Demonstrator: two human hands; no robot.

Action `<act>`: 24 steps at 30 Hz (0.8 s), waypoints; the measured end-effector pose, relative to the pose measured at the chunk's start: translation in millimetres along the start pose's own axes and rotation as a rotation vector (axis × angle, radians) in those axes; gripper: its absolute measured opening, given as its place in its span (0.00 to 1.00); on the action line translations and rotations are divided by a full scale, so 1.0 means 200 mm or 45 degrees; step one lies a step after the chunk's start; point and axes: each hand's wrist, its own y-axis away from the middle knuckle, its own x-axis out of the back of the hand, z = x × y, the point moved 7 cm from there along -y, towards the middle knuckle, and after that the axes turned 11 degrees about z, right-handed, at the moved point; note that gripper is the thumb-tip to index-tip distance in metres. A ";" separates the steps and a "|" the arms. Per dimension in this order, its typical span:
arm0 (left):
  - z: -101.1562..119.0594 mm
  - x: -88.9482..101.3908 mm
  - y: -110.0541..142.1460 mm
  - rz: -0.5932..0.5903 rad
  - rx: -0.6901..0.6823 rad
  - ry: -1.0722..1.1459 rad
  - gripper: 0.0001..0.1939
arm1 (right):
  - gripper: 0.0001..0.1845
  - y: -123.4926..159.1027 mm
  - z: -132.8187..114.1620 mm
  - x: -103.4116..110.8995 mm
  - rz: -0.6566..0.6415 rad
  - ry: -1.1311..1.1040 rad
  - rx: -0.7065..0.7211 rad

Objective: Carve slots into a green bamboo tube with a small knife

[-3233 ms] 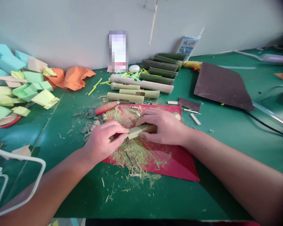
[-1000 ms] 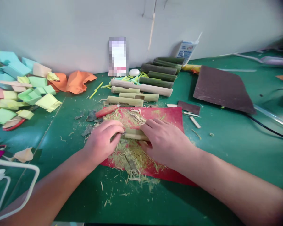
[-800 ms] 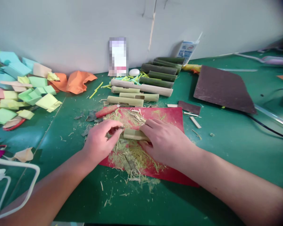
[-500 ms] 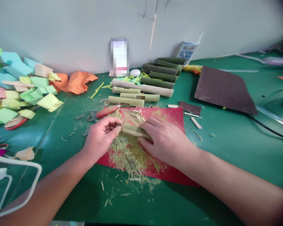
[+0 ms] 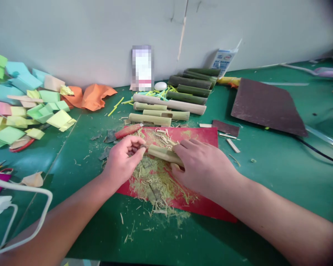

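Note:
My right hand (image 5: 204, 164) is closed round a pale bamboo piece (image 5: 163, 154) and holds it low over a red sheet (image 5: 208, 135). The bamboo's left end sticks out towards my left hand (image 5: 126, 157). That hand's thumb and fingers are pinched together just off this end; a small dark bit shows at the fingertips, too small to name. Bamboo dust and shavings (image 5: 161, 184) cover much of the sheet. Behind my left hand lies a knife with a red handle (image 5: 127, 131).
Pale bamboo pieces (image 5: 166, 115) and dark green ones (image 5: 194, 82) lie in a row behind the sheet. Folded coloured papers (image 5: 24, 111) are heaped at left. A dark brown sheet (image 5: 268, 107) lies at right. A phone (image 5: 143, 68) and a drink carton (image 5: 223, 61) lean on the wall.
The whole view has shifted slightly to the right. My right hand and the bamboo sit a little further from my left fingertips. Both hands keep nearly the same pose.

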 end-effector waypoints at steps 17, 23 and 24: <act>0.00 0.01 -0.02 0.066 -0.095 -0.111 0.10 | 0.11 0.01 0.02 -0.07 -0.094 -0.286 -0.105; 0.04 0.01 -0.02 0.032 -0.216 -0.199 0.11 | 0.10 0.01 0.02 -0.09 -0.114 -0.320 -0.099; 0.04 0.01 -0.02 0.034 -0.223 -0.213 0.11 | 0.10 0.01 0.02 -0.09 -0.118 -0.321 -0.102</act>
